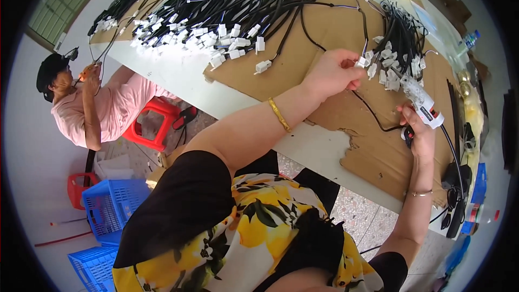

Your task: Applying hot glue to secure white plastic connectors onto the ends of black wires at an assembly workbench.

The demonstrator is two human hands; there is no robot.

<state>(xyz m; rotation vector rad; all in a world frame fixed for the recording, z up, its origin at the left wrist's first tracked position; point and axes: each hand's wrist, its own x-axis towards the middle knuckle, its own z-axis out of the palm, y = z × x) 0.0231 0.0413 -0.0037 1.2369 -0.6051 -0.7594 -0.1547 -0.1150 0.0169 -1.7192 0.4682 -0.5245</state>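
Note:
My left hand [332, 73], a gold bangle on its wrist, reaches across the table with thumb and fingers pinched on a white connector [360, 62]. A black cable runs up from this connector. On the right, my right hand [419, 134] is wrapped round the handle of a white hot glue gun [423, 101]. The gun's nozzle end points up and left, close to a bundle of black cables [401, 35] with white plugs. A black cord [452, 143] trails from the gun's back end.
A large heap of black cables [216, 13] with white plugs covers the table's far side, over brown cardboard [292, 78]. At left a person [100, 97] in pink sits by a red stool [154, 124], holding something orange. Blue crates [111, 205] stand below. A plastic bottle [468, 41] lies far right.

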